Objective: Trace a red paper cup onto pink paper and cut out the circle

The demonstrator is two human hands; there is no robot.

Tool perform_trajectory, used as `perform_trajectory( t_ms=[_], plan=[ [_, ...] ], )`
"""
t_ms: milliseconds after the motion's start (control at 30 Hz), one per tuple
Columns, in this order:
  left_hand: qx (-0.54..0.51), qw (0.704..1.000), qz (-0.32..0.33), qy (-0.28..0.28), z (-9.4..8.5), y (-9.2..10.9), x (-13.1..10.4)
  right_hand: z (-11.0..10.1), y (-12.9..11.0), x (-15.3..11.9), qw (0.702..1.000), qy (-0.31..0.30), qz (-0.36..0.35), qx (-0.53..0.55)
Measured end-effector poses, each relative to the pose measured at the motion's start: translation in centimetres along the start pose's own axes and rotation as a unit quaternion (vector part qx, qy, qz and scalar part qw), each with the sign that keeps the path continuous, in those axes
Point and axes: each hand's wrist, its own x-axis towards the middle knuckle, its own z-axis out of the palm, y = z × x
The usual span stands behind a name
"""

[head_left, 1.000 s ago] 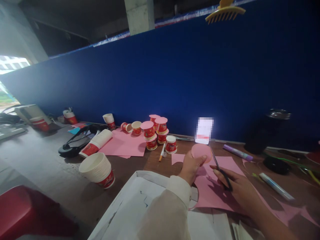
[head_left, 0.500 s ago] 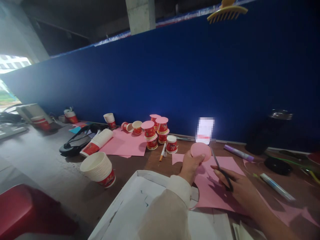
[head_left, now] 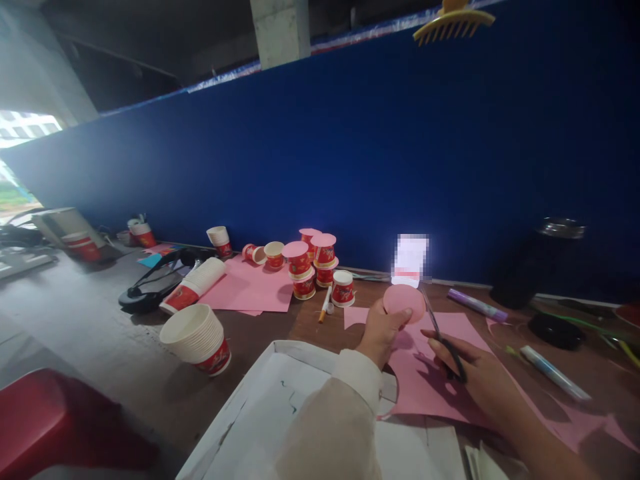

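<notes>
My left hand [head_left: 383, 330] pinches a round pink paper disc [head_left: 403, 303] between thumb and fingers, holding it above the table. Fingers of my right hand [head_left: 457, 363] are wrapped round the dark handles of a pair of scissors [head_left: 434, 321]. The blades point up and away, close to the disc's right edge; whether they touch it I cannot tell. Beneath both hands lies a pink paper sheet [head_left: 440, 400] with a curved cut at its left side. Left of my hands, several red paper cups [head_left: 303, 288] are stacked with pink discs on and between them.
A lit phone [head_left: 411, 260] leans against the blue partition [head_left: 300, 160]. A nested cup stack [head_left: 200, 340] stands at the left, beyond a white box lid [head_left: 255, 413]. Purple marker [head_left: 477, 305], glue tube [head_left: 555, 375] and black bottle [head_left: 525, 267] are at the right.
The paper disc has shifted very slightly to the right in my left hand. The scissors stay beside its edge, and my right hand has barely moved.
</notes>
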Motion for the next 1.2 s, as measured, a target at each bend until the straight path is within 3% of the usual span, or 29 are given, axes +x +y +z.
perform_trajectory(
  t_ms=[567, 1200],
  plan=[
    [0.031, 0.999, 0.001, -0.025, 0.4, 0.9, -0.5, -0.6, 0.9, 1.0, 0.999, -0.002, -0.008, -0.049],
    [0.037, 0.999, -0.014, -0.001, 0.2, -0.4, 0.5, -0.2, 0.7, 0.9, 0.995, 0.049, -0.036, -0.081]
  ],
)
